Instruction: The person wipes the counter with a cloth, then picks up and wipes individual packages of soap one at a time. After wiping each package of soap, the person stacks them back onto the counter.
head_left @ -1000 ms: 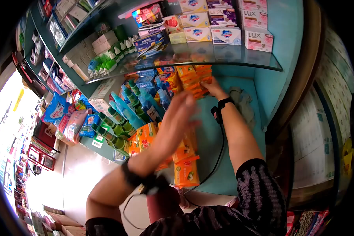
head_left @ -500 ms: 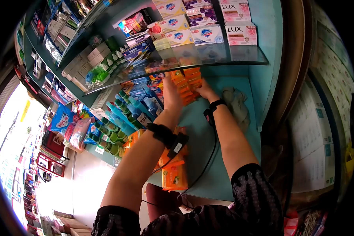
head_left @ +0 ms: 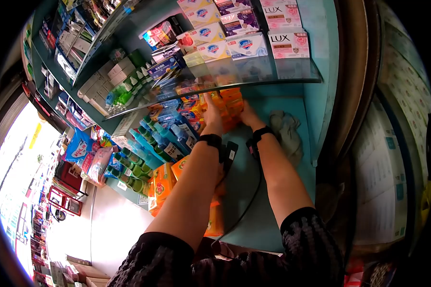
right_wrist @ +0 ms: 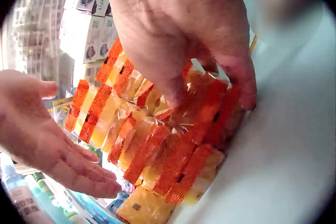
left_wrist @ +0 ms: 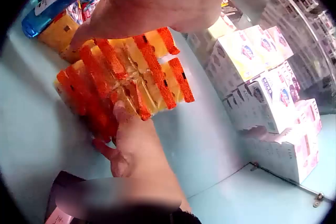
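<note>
A stack of yellow soap bars in clear wrappers with orange ends (right_wrist: pixel 152 140) stands on the lower shelf, under the glass. My right hand (head_left: pixel 250 116) grips its right side; in the right wrist view, the thumb of the right hand (right_wrist: pixel 184 29) presses into the wrappers and the fingers bend round the corner. On the opposite side is my left hand (head_left: pixel 212 114), its fingers straight along the stack. The right wrist view shows the left hand's (right_wrist: pixel 50 134) palm facing the bars with the thumb apart. More orange soap packs (head_left: pixel 162 184) lie nearer me, partly hidden by my left forearm.
Blue and green spray bottles (head_left: pixel 165 143) crowd the left of the lower shelf. A grey cloth (head_left: pixel 286 134) lies to the right. Above, the glass shelf (head_left: pixel 254 85) carries boxed soaps (head_left: pixel 288 44). A black cable (head_left: pixel 248 205) runs along the shelf between my arms.
My left hand has reached forward from above the nearer packs to the left side of the stack. My right hand has stayed at the stack's right side. The head view has shifted slightly.
</note>
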A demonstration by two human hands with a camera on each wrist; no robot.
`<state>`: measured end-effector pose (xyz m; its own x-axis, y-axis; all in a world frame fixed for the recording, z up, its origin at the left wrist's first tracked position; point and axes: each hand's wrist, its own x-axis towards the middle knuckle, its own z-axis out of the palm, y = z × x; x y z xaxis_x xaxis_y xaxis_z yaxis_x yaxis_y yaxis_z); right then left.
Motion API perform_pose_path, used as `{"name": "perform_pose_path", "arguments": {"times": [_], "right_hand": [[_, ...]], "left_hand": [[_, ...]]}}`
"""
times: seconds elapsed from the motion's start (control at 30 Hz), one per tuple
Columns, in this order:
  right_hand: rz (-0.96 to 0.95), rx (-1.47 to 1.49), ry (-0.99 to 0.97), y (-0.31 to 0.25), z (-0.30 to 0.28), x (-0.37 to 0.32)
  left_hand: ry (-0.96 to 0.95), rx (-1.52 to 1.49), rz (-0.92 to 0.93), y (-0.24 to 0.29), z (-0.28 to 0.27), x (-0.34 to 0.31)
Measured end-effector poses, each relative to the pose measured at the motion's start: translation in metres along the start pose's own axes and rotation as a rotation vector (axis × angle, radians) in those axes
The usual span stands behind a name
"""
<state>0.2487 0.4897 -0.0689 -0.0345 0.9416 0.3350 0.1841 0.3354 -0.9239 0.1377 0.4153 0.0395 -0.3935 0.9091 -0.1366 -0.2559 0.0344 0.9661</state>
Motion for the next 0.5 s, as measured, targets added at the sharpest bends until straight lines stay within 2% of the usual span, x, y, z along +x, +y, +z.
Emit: {"name": "perform_pose_path", "arguments": {"times": [0.1,0.2,0.27,0.37,0.5], "right_hand": [[0.005,-0.032,-0.015,-0.009,-0.003,-0.002],[-0.043,-0.017,0.01,-0.011,-0.003,-0.002],[0.006,0.033,0.01,-0.03,-0.007,-0.015],[-0.068,0.142,0.032,-0.009,0.004,-0.005],[0.041,0.022,0.015,-0.022,-0.005,-0.014]], "left_hand": [[-0.23,-0.115,-0.116,-0.017,-0.01,0.036],[-0.41,-0.227,-0.185,-0.008,-0.002,0.008],[-0.423,-0.25,-0.222,-0.006,-0.002,0.008],[-0.398,-0.209,-0.249,-0.013,-0.004,0.027],[-0.43,-0.14,-0.256,-0.006,-0.005,0.007]]}}
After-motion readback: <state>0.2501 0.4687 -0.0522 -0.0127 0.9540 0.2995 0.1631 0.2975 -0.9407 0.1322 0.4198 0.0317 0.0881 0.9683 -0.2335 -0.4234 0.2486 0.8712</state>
